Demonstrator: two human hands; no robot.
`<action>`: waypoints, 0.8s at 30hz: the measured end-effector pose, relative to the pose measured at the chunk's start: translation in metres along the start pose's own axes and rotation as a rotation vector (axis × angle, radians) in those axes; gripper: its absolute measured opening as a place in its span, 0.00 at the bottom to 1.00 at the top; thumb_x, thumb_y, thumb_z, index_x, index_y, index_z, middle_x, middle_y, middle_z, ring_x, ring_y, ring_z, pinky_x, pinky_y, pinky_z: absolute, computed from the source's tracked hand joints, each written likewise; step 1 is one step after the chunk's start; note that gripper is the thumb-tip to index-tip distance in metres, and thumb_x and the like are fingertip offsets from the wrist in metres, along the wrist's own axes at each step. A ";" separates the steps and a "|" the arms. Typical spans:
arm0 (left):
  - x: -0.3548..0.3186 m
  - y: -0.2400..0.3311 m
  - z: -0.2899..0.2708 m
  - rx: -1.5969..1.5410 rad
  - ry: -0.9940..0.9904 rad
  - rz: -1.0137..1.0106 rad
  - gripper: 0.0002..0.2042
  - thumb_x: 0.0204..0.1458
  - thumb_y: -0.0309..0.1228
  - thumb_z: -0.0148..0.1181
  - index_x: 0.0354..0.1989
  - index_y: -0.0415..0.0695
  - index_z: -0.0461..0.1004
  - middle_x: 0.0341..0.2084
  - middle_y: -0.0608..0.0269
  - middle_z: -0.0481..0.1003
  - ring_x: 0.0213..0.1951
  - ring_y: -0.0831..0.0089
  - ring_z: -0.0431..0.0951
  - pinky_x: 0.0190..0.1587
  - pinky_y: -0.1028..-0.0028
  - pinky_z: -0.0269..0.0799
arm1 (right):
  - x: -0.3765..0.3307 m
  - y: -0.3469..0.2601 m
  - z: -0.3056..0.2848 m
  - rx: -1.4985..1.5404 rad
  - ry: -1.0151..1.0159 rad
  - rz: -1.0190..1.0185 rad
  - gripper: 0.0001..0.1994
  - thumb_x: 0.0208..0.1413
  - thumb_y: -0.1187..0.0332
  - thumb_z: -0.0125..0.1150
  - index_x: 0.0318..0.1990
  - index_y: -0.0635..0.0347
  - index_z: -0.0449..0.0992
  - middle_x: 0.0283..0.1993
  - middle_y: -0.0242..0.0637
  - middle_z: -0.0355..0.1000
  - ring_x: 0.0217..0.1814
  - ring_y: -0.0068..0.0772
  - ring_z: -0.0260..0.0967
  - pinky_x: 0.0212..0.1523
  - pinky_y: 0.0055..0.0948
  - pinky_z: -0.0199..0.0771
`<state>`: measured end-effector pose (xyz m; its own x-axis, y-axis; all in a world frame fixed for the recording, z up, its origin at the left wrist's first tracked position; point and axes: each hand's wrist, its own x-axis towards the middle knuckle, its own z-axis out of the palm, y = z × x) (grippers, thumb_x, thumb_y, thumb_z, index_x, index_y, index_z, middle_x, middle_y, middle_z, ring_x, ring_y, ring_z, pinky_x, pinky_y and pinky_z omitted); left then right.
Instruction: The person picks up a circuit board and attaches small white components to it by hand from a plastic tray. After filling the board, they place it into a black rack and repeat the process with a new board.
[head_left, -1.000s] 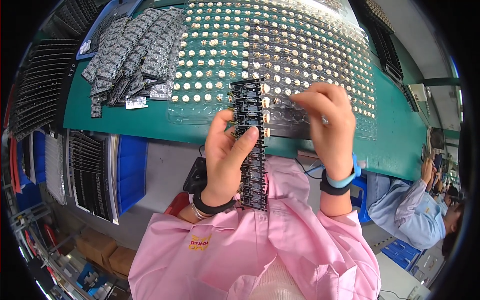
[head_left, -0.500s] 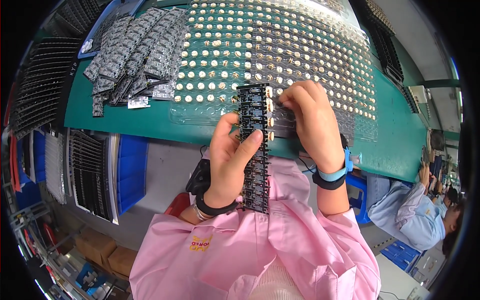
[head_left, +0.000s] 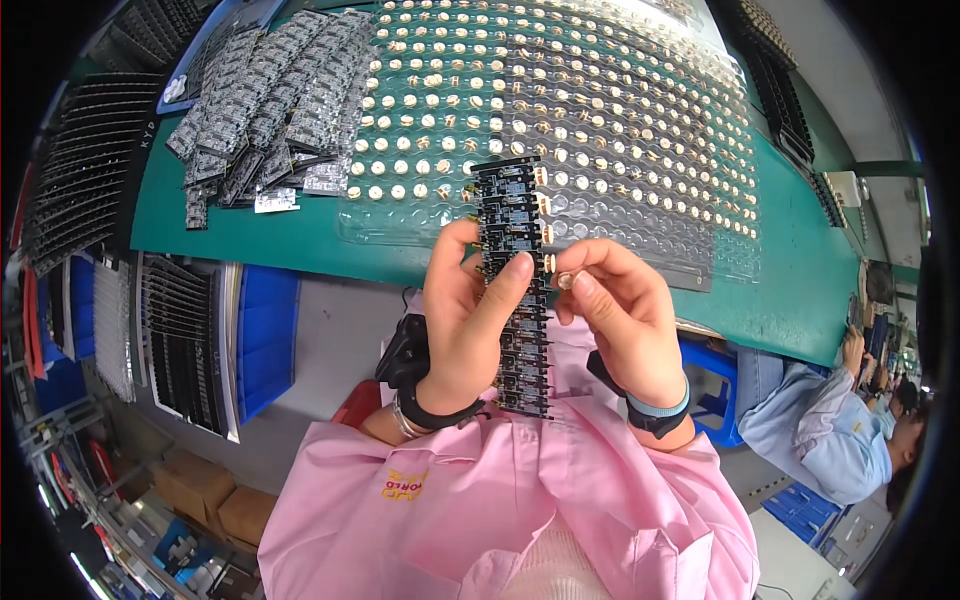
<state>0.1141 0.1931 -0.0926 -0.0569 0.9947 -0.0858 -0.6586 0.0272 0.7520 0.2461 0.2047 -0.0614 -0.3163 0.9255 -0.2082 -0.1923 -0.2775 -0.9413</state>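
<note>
My left hand [head_left: 468,310] grips a long black strip of circuit boards [head_left: 522,345], thumb across its face and fingers behind. Several small round cream-coloured parts [head_left: 545,205] stick out from the strip's upper right edge. Beside that edge, my right hand [head_left: 625,310] pinches one more small round part [head_left: 567,281] between thumb and fingers, close to the lowest attached one. Beyond both hands lies a clear plastic tray [head_left: 400,228] with rows of the same round parts in its pockets.
A pile of circuit board strips [head_left: 265,100] lies left of the tray on the green table [head_left: 290,245]. Black slotted racks [head_left: 95,170] stand at the left, with a blue bin [head_left: 268,340] below. A co-worker in light blue [head_left: 820,420] sits at the right.
My right hand has come back from the tray toward the strip's right edge, now holding a round part. The left hand keeps its hold on the strip.
</note>
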 end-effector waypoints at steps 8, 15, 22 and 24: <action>-0.002 0.001 0.001 0.031 -0.002 0.024 0.13 0.50 0.23 0.49 0.41 0.39 0.54 0.27 0.61 0.70 0.25 0.82 0.70 0.24 0.83 0.67 | 0.001 0.007 -0.002 0.194 -0.087 0.064 0.08 0.52 0.73 0.50 0.39 0.66 0.66 0.30 0.29 0.65 0.30 0.16 0.60 0.32 0.14 0.62; -0.002 0.001 0.001 0.045 0.016 0.032 0.13 0.49 0.23 0.49 0.41 0.39 0.54 0.27 0.61 0.70 0.24 0.82 0.70 0.23 0.83 0.67 | 0.001 0.010 -0.001 0.238 -0.083 0.056 0.08 0.52 0.72 0.50 0.38 0.66 0.67 0.28 0.30 0.65 0.29 0.17 0.60 0.31 0.15 0.62; -0.003 0.002 0.002 0.044 -0.010 0.029 0.13 0.49 0.23 0.50 0.41 0.39 0.54 0.27 0.61 0.70 0.24 0.82 0.70 0.23 0.83 0.67 | 0.002 0.012 -0.005 0.164 -0.084 0.061 0.09 0.52 0.65 0.51 0.35 0.62 0.66 0.33 0.31 0.66 0.30 0.18 0.62 0.29 0.17 0.63; -0.003 0.002 0.003 0.036 -0.012 0.027 0.13 0.49 0.23 0.50 0.41 0.39 0.54 0.27 0.61 0.70 0.24 0.82 0.70 0.23 0.83 0.67 | 0.002 0.013 -0.006 0.153 -0.084 0.062 0.09 0.53 0.65 0.50 0.35 0.62 0.66 0.33 0.31 0.66 0.30 0.18 0.62 0.29 0.17 0.63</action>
<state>0.1146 0.1905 -0.0888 -0.0648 0.9962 -0.0574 -0.6296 0.0038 0.7769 0.2481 0.2046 -0.0753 -0.4071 0.8824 -0.2358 -0.3066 -0.3752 -0.8748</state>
